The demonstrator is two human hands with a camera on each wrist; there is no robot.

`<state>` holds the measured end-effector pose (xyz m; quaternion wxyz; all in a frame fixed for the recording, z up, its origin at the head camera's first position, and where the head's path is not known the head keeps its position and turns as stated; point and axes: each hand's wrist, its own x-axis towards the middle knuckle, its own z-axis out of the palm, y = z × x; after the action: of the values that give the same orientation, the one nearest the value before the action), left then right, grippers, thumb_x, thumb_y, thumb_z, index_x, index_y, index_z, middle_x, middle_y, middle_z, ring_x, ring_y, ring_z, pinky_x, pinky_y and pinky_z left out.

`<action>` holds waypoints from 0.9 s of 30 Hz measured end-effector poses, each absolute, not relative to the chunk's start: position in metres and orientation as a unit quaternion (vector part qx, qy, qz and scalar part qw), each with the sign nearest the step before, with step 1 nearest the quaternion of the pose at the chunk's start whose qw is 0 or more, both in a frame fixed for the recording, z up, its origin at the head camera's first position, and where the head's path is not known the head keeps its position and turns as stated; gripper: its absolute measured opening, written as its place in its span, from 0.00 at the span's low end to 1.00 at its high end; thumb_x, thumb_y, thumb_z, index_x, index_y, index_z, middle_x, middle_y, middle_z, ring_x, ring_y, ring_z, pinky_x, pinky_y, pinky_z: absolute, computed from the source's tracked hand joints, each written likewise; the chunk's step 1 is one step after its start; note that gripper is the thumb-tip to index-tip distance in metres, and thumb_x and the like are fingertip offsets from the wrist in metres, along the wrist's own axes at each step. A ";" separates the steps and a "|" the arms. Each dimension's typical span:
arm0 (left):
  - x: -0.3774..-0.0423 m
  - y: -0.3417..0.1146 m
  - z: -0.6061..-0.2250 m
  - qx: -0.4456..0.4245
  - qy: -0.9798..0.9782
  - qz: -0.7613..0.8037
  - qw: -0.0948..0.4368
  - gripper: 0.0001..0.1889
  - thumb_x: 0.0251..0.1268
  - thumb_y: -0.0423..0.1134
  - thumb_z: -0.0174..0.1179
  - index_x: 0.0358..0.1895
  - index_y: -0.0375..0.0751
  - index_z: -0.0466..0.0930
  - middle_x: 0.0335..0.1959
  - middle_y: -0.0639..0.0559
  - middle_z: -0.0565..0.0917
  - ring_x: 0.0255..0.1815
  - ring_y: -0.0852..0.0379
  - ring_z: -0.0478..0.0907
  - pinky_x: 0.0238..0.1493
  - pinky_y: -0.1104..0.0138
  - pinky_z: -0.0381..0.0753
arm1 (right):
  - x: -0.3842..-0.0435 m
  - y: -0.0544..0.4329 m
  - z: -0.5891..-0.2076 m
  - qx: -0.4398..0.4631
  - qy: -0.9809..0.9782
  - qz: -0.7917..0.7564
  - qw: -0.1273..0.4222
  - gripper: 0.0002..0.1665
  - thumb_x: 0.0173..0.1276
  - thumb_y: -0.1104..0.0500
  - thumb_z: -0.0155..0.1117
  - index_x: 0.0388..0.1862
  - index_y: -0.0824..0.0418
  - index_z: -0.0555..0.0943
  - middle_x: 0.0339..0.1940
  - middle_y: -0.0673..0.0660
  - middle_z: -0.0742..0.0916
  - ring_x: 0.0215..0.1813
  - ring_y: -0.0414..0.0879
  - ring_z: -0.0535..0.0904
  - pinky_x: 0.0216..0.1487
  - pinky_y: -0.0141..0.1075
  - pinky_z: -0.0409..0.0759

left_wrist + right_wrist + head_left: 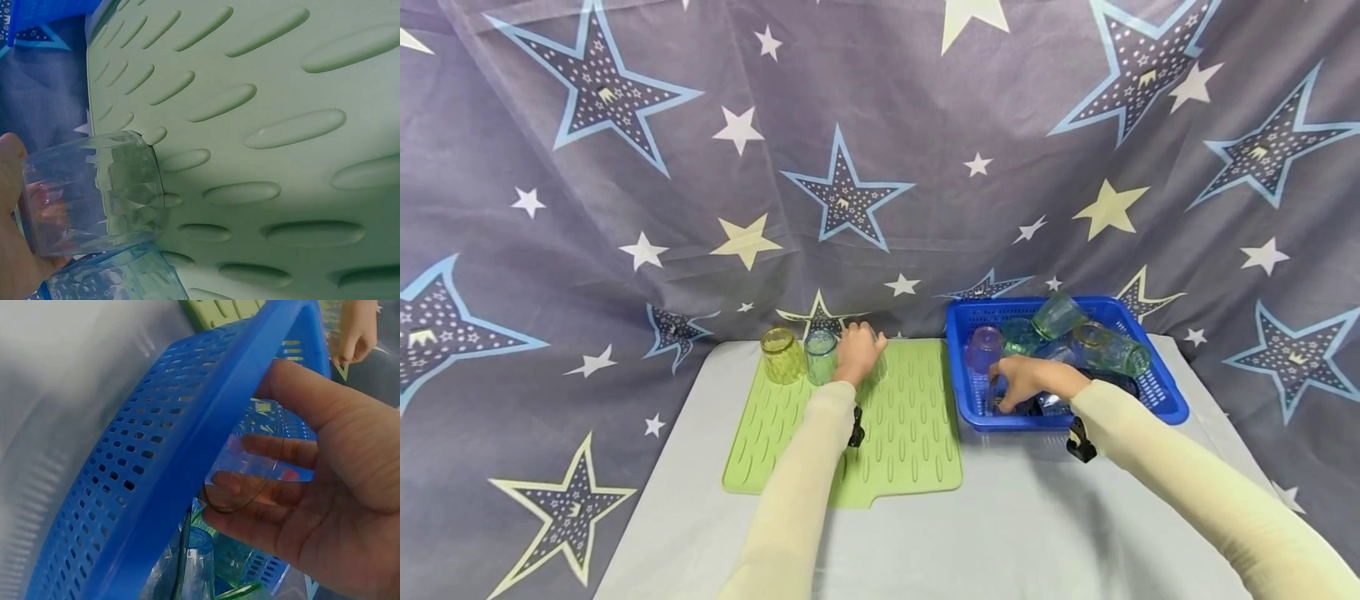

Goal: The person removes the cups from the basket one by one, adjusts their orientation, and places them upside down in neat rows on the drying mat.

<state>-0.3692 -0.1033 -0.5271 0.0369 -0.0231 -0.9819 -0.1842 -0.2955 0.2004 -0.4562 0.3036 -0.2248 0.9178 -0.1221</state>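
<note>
My left hand [857, 354] grips a clear glass [94, 194] by its upper end, low over the back of the green draining mat [913, 450]. In the left wrist view the glass's far rim meets the mat. Right beside it stands a bluish glass [822, 360], with a yellow glass [783, 358] further left. Inside the blue basket [957, 375], my right hand [1028, 382] has its fingers and thumb around another clear glass [247, 461]. A pink-purple glass [985, 348] is just behind that hand. The head view mostly hides both held glasses.
Several more glasses lie in the basket, among them a tilted green glass [1060, 315] and a greenish one [1126, 354] on its side. Both mat and basket rest on a white table [925, 550]. A star-patterned grey curtain [865, 92] hangs close behind them.
</note>
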 end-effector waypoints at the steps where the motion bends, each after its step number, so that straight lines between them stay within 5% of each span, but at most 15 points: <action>1: -0.368 -0.104 -0.527 -0.022 -0.982 -0.185 0.039 0.21 0.78 0.48 0.50 0.51 0.30 0.77 0.54 0.31 0.78 0.57 0.34 0.78 0.58 0.46 0.81 | -0.296 0.202 -0.456 -0.230 0.917 -0.131 0.300 0.38 0.59 0.59 0.74 0.67 0.70 0.74 0.52 0.61 0.86 0.33 0.42 0.72 0.35 0.34 0.71; 5: -0.366 -0.105 -0.528 -0.022 -0.984 -0.170 0.041 0.24 0.78 0.49 0.49 0.56 0.28 0.76 0.55 0.31 0.78 0.59 0.33 0.77 0.59 0.46 0.80 | -0.296 0.210 -0.453 -0.245 0.913 -0.171 0.277 0.36 0.56 0.60 0.73 0.64 0.68 0.76 0.34 0.56 0.81 0.29 0.42 0.65 0.32 0.35 0.66; 10: -0.367 -0.107 -0.532 -0.021 -0.989 -0.143 0.039 0.27 0.80 0.50 0.46 0.62 0.26 0.73 0.57 0.31 0.77 0.61 0.34 0.76 0.60 0.47 0.81 | -0.295 0.228 -0.449 -0.248 0.909 -0.238 0.235 0.36 0.61 0.57 0.74 0.66 0.69 0.75 0.54 0.68 0.83 0.51 0.58 0.81 0.49 0.48 0.82; 13: -0.367 -0.108 -0.534 -0.015 -0.990 -0.137 0.039 0.27 0.80 0.50 0.45 0.63 0.26 0.72 0.58 0.31 0.76 0.63 0.35 0.74 0.61 0.47 0.80 | -0.294 0.241 -0.445 -0.240 0.891 -0.313 0.223 0.37 0.66 0.57 0.71 0.69 0.72 0.71 0.67 0.74 0.77 0.67 0.70 0.74 0.63 0.59 0.78; 15: -0.367 -0.108 -0.535 -0.012 -0.990 -0.133 0.037 0.27 0.81 0.50 0.44 0.63 0.27 0.72 0.58 0.31 0.76 0.63 0.35 0.74 0.61 0.47 0.80 | -0.293 0.249 -0.442 -0.227 0.873 -0.371 0.221 0.37 0.69 0.58 0.69 0.71 0.71 0.68 0.69 0.75 0.75 0.69 0.71 0.73 0.65 0.60 0.77; 21: -0.365 -0.106 -0.532 -0.024 -0.992 -0.115 0.043 0.27 0.82 0.51 0.43 0.62 0.28 0.72 0.55 0.33 0.77 0.60 0.37 0.75 0.60 0.48 0.79 | -0.290 0.267 -0.437 -0.154 0.831 -0.497 0.195 0.39 0.72 0.54 0.67 0.77 0.62 0.64 0.69 0.70 0.75 0.64 0.55 0.77 0.65 0.55 0.78; 27: -0.365 -0.100 -0.531 -0.033 -0.995 -0.084 0.048 0.27 0.81 0.52 0.44 0.61 0.29 0.74 0.55 0.35 0.78 0.59 0.38 0.76 0.63 0.49 0.77 | -0.289 0.271 -0.430 -0.105 0.724 -0.652 0.198 0.38 0.78 0.60 0.58 0.80 0.66 0.56 0.68 0.57 0.75 0.59 0.37 0.80 0.64 0.35 0.81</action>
<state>-0.3652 -0.0996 -0.5307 0.0475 -0.0326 -0.9948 -0.0844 -0.2888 0.2709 -0.4303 0.1982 -0.1054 0.7238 -0.6524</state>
